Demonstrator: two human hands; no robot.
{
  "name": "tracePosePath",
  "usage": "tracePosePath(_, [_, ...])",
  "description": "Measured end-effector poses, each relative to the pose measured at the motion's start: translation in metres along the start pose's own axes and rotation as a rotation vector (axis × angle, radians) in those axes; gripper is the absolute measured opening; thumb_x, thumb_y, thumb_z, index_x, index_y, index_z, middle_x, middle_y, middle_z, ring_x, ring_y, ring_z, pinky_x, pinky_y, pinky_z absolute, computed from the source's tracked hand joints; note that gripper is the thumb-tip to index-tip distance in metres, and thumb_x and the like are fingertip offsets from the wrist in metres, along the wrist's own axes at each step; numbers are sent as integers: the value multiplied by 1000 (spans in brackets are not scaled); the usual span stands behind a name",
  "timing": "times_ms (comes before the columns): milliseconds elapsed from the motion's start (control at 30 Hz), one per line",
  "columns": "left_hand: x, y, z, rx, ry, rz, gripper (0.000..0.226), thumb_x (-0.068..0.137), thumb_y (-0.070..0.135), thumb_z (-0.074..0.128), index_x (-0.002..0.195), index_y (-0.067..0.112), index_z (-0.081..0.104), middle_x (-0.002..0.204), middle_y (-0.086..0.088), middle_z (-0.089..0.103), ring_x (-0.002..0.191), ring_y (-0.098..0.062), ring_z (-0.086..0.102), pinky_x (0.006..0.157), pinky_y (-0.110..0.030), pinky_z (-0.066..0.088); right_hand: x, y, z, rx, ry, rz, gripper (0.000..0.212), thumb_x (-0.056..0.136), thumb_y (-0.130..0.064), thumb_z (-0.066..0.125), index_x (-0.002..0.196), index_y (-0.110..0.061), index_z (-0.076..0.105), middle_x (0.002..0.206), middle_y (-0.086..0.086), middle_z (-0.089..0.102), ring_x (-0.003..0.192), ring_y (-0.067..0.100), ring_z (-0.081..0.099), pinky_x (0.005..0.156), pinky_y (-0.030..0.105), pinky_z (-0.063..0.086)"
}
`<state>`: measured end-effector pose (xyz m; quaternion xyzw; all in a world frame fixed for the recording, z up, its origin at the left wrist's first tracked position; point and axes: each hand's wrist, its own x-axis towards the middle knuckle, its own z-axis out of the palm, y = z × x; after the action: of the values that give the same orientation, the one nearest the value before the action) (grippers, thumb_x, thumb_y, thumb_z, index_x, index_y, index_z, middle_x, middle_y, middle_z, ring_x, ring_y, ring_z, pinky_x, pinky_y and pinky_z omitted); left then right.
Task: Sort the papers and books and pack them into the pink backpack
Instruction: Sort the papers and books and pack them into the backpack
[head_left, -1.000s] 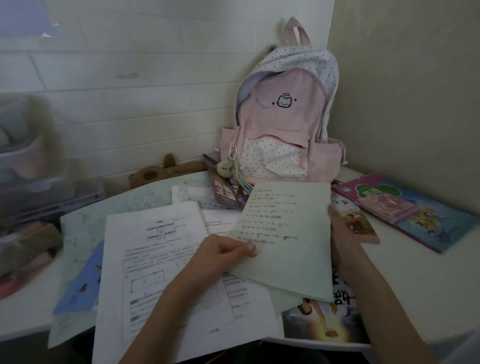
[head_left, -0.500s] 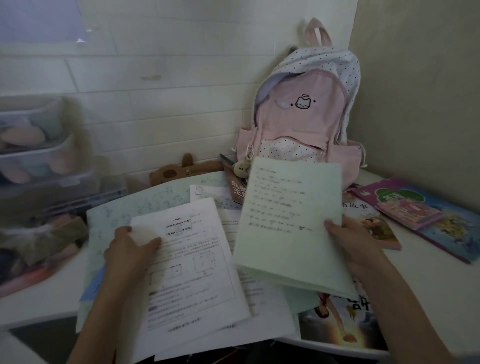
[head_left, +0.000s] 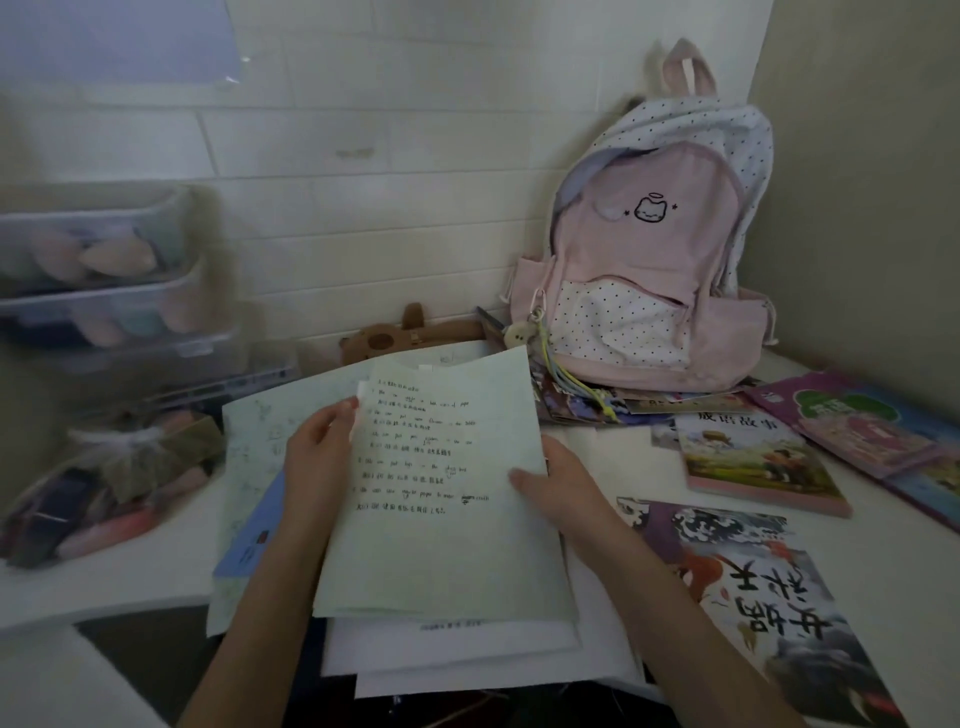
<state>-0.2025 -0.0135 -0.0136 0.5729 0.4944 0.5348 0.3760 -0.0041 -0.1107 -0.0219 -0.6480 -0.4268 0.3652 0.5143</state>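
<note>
A stack of papers topped by a pale green handwritten sheet (head_left: 447, 499) is held over the desk's front edge. My left hand (head_left: 319, 452) grips its left edge, thumb on top. My right hand (head_left: 553, 486) grips its right edge. White printed sheets (head_left: 467, 654) show below the green one. The pink backpack (head_left: 649, 260) stands upright in the back right corner, its top unzipped. Picture books lie on the desk at the right: one with large characters (head_left: 748, 603), a pink-edged one (head_left: 753, 457), and a purple and blue one (head_left: 872, 431).
A large green sheet (head_left: 254, 447) and a blue booklet (head_left: 254, 535) lie at the left. A brown plush toy (head_left: 389, 338) rests by the wall. Clear storage drawers (head_left: 104, 280) and a bag of clutter (head_left: 104, 483) fill the far left. More booklets (head_left: 582, 400) lie under the backpack.
My left hand moved from the white printed sheet to the green sheet's left edge. The green sheet now lies on top of the white sheets, gathered into one stack in both hands.
</note>
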Motion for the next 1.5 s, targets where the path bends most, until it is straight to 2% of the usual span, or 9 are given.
tracePosePath(100, [3,-3,-2,-55,-109,-77,35,92,28,58,127,23,57,95,19,60,65,15,60,52,-4,43,-1,2,2,-65,-8,20,37,88,-5,56,123,-14,54,119,5,63,104,21,61,89,36,52])
tracePosePath(233, [7,-9,-7,-139,-275,-275,45,88,14,63,131,23,52,97,4,71,73,-13,73,53,-27,57,-2,5,-2,-100,-80,28,37,85,-3,58,120,-15,54,116,5,64,101,21,63,86,35,53])
tracePosePath(500, [4,-5,-12,-94,-270,-93,39,84,14,68,115,34,57,95,8,72,74,-9,72,50,-20,54,-1,12,-4,-61,116,-1,79,73,-25,80,138,-20,36,124,-3,44,114,17,50,96,34,46])
tracePosePath(667, [-1,2,-3,-254,-310,-88,33,85,15,68,114,29,59,102,3,73,85,-20,72,62,-33,59,0,12,-14,260,-54,62,52,80,-18,73,126,-13,51,103,8,69,78,19,71,62,28,58])
tracePosePath(867, [-8,5,5,-350,-329,-104,29,83,13,68,109,26,61,95,4,75,78,-19,73,56,-27,57,-8,12,-33,378,-287,292,46,70,-33,72,109,-10,64,102,12,73,88,27,71,68,36,59])
tracePosePath(1133, [-2,9,-2,-395,-469,-343,22,87,23,63,109,21,61,92,-9,75,77,-28,73,56,-36,57,-25,7,-41,383,-512,261,26,78,-1,65,104,-6,68,106,15,71,89,27,70,72,34,58])
tracePosePath(1300, [-3,7,17,-306,-382,-332,21,94,37,52,101,24,66,102,-4,73,87,-22,70,71,-37,56,-17,-2,-65,364,-190,187,38,83,9,55,119,0,58,109,20,68,83,31,69,70,39,59])
tracePosePath(1400, [-2,-7,19,172,-205,-52,17,90,31,60,103,21,64,114,-4,66,93,-16,63,76,-33,54,-12,4,-103,132,111,239,45,81,12,58,125,3,52,109,23,65,89,38,65,79,47,54])
tracePosePath(1500, [1,-16,18,524,-225,-72,63,77,42,74,125,12,49,115,-7,60,93,-19,58,75,-32,48,-15,16,-138,-54,189,322,45,81,8,61,124,0,54,107,20,64,89,36,63,78,46,52])
